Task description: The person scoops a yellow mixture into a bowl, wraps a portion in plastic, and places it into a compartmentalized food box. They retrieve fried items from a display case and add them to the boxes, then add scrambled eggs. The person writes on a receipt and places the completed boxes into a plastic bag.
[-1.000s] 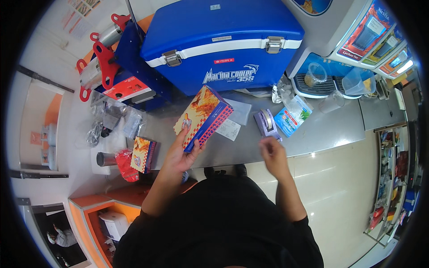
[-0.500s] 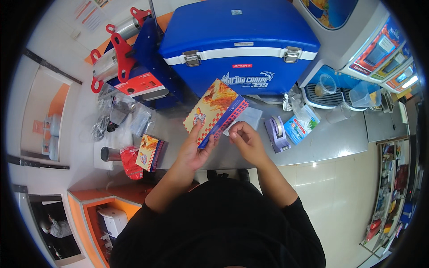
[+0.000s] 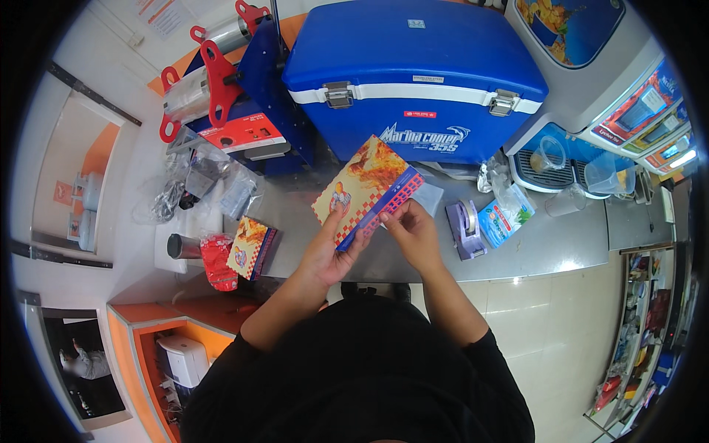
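A flat-looking printed cardboard food box (image 3: 369, 188), yellow with a scalloped edge, a food picture and a blue checked side, is held tilted above the steel counter. My left hand (image 3: 329, 255) grips its lower left part, thumb on the printed face. At the box's lower right edge my right hand (image 3: 413, 236) is closed, thumb and fingertips pinching the blue checked side. Whether a small piece lies between those fingertips is too small to tell. Just right of that hand stands a purple tape dispenser (image 3: 465, 229).
Another printed box (image 3: 251, 247) sits left by a red plastic bag (image 3: 219, 262) and a dark-lidded cup (image 3: 183, 246). A blue cooler (image 3: 413, 81) fills the back. Left of it is a cup-sealing machine (image 3: 236, 136); a drink dispenser (image 3: 569, 162) stands right. A blue packet (image 3: 507, 215) lies beside the tape.
My right hand has come in against the box edge, its fingers now touching it. The left hand keeps its hold. The whole view has shifted slightly.
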`<action>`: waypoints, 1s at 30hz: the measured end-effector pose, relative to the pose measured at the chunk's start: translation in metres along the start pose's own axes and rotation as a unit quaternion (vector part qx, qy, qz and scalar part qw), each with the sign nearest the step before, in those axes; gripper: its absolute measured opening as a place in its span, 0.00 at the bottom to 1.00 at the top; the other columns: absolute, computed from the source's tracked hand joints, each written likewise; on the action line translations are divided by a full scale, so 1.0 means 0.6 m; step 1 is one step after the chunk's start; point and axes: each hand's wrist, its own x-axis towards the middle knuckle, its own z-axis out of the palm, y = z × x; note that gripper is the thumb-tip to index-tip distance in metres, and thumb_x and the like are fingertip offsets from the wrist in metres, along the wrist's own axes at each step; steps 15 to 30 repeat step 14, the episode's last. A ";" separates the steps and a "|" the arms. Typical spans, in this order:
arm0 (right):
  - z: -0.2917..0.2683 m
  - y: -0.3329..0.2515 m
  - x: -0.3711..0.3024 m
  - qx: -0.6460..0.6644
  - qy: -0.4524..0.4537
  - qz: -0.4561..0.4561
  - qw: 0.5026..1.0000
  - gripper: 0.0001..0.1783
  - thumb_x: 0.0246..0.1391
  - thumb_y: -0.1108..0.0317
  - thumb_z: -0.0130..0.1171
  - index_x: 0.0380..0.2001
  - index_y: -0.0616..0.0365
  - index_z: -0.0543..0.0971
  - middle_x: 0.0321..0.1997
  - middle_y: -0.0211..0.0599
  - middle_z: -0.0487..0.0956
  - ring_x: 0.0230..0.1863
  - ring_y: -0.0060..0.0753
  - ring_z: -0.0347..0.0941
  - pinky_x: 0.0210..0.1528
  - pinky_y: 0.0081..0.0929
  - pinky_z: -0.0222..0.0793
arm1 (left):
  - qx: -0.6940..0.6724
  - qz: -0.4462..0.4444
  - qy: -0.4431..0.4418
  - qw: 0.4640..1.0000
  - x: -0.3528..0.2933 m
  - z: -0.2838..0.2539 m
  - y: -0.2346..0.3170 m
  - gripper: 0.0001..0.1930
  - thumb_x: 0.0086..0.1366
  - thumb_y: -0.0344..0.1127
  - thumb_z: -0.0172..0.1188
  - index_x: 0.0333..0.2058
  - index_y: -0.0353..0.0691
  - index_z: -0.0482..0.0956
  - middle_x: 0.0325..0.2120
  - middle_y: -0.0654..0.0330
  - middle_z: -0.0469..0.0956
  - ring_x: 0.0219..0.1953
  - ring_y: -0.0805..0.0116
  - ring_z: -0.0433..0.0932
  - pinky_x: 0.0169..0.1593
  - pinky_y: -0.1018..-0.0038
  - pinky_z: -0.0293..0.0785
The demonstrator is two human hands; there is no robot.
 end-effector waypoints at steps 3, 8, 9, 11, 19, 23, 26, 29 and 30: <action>-0.002 0.010 0.003 0.044 0.002 0.036 0.998 0.07 0.60 0.72 0.67 0.35 0.57 0.77 0.40 0.28 0.83 0.40 0.17 0.75 0.46 0.21 0.71 | 0.025 -0.004 0.013 1.000 -0.006 0.002 -0.005 0.25 0.71 0.51 0.60 0.56 0.36 0.73 0.43 0.48 0.80 0.41 0.57 0.81 0.34 0.83 0.86; -0.024 0.038 0.001 0.190 -0.078 -0.005 0.979 0.25 0.56 0.72 0.71 0.55 0.61 0.74 0.52 0.34 0.81 0.54 0.26 0.77 0.58 0.30 0.72 | 0.018 -0.093 -0.059 0.994 -0.020 -0.011 -0.001 0.24 0.72 0.50 0.60 0.55 0.36 0.73 0.41 0.50 0.80 0.40 0.60 0.82 0.37 0.82 0.86; -0.031 0.046 -0.001 0.198 -0.097 -0.034 0.975 0.31 0.56 0.71 0.71 0.61 0.60 0.71 0.56 0.36 0.80 0.57 0.28 0.75 0.61 0.33 0.71 | 0.019 -0.112 -0.066 0.991 -0.021 -0.014 0.000 0.24 0.71 0.50 0.60 0.55 0.37 0.73 0.41 0.50 0.81 0.40 0.60 0.83 0.36 0.82 0.86; -0.040 0.071 0.003 0.184 -0.111 -0.060 0.975 0.40 0.56 0.66 0.72 0.68 0.60 0.65 0.63 0.39 0.75 0.63 0.31 0.72 0.65 0.37 0.68 | 0.021 -0.151 -0.081 0.985 -0.026 -0.024 -0.001 0.24 0.71 0.50 0.61 0.56 0.38 0.73 0.41 0.51 0.81 0.39 0.61 0.83 0.36 0.82 0.86; -0.030 0.119 0.028 0.140 -0.119 -0.049 0.982 0.46 0.56 0.57 0.72 0.71 0.58 0.60 0.70 0.41 0.68 0.68 0.33 0.67 0.69 0.40 0.65 | 0.097 -0.123 -0.035 0.987 -0.048 -0.046 -0.020 0.23 0.71 0.50 0.61 0.56 0.41 0.73 0.43 0.54 0.82 0.41 0.60 0.83 0.34 0.80 0.86; -0.030 0.119 0.028 0.140 -0.119 -0.049 0.982 0.46 0.56 0.57 0.72 0.71 0.58 0.60 0.70 0.41 0.68 0.68 0.33 0.67 0.69 0.40 0.65 | 0.097 -0.123 -0.035 0.987 -0.048 -0.046 -0.020 0.23 0.71 0.50 0.61 0.56 0.41 0.73 0.43 0.54 0.82 0.41 0.60 0.83 0.34 0.80 0.86; -0.030 0.119 0.028 0.140 -0.119 -0.049 0.982 0.46 0.56 0.57 0.72 0.71 0.58 0.60 0.70 0.41 0.68 0.68 0.33 0.67 0.69 0.40 0.65 | 0.097 -0.123 -0.035 0.987 -0.048 -0.046 -0.020 0.23 0.71 0.50 0.61 0.56 0.41 0.73 0.43 0.54 0.82 0.41 0.60 0.83 0.34 0.80 0.86; -0.030 0.119 0.028 0.140 -0.119 -0.049 0.982 0.46 0.56 0.57 0.72 0.71 0.58 0.60 0.70 0.41 0.68 0.68 0.33 0.67 0.69 0.40 0.65 | 0.097 -0.123 -0.035 0.987 -0.048 -0.046 -0.020 0.23 0.71 0.50 0.61 0.56 0.41 0.73 0.43 0.54 0.82 0.41 0.60 0.83 0.34 0.80 0.86; -0.030 0.119 0.028 0.140 -0.119 -0.049 0.982 0.46 0.56 0.57 0.72 0.71 0.58 0.60 0.70 0.41 0.68 0.68 0.33 0.67 0.69 0.40 0.65 | 0.097 -0.123 -0.035 0.987 -0.048 -0.046 -0.020 0.23 0.71 0.50 0.61 0.56 0.41 0.73 0.43 0.54 0.82 0.41 0.60 0.83 0.34 0.80 0.86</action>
